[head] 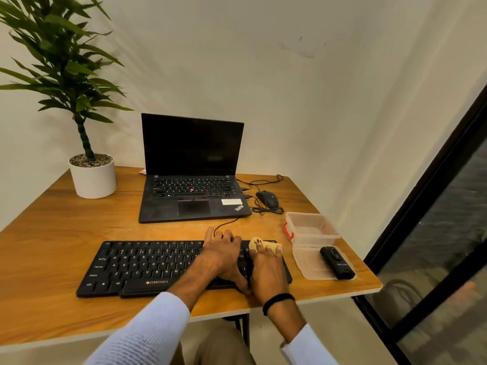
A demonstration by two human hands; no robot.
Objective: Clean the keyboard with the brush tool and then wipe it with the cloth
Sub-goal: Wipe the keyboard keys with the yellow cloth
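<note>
Head view: left hand lies flat, steadying the keyboard, while right hand presses the cloth on its right end.

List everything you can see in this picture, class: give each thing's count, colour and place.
keyboard: 1, black, table front
cloth: 1, yellowish, under right hand on keyboard's right end
laptop: 1, black, open, table back
mouse: 1, black, right of laptop
container: 1, clear, red clips, table right
lid: 1, clear, before container
black device: 1, on lid
potted plant: 1, green, white pot, back left
table: 1, wooden
left hand: on keyboard
right hand: pressing cloth
</note>
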